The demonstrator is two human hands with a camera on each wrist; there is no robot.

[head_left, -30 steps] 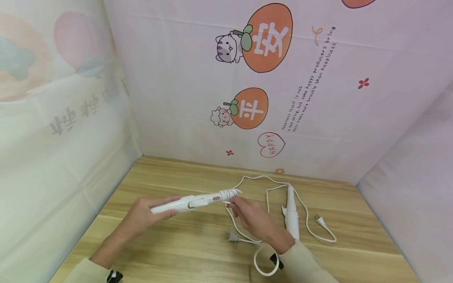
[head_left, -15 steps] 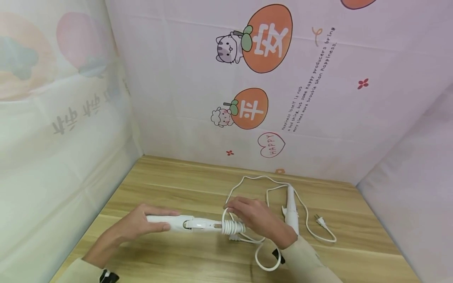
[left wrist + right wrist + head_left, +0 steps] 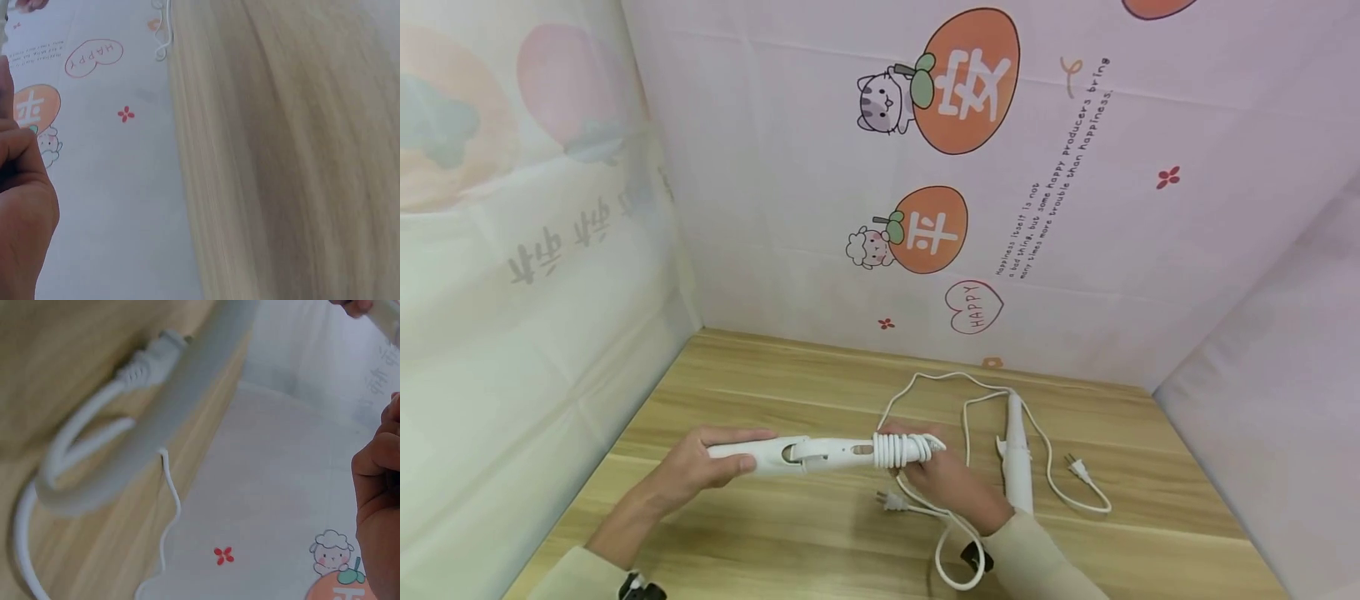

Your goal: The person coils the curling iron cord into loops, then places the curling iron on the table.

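A white curling iron (image 3: 842, 452) is held level above the table in the head view. My left hand (image 3: 696, 467) grips its thicker left end, thumb below and fingers above. Several turns of white power cord (image 3: 891, 451) are wound round the narrower right end. Just behind and below those turns, my right hand (image 3: 946, 490) holds the cord with curled fingers, partly hidden by the wound handle. From there the cord runs down to a loop and a two-pin plug (image 3: 892, 501) on the table. In the right wrist view this plug (image 3: 159, 359) lies behind a blurred stretch of cord.
A second white curling iron (image 3: 1018, 458) lies to the right on the wooden table (image 3: 760, 533), partly covered by the right forearm. Its thin cord loops behind and ends in a plug (image 3: 1078, 469). Printed cloth walls (image 3: 775, 208) enclose the table's back and sides.
My right hand has carried the cord over the handle and now sits behind and below it, with more turns showing. The iron dipped, then rose slightly; the left hand has kept its grip.
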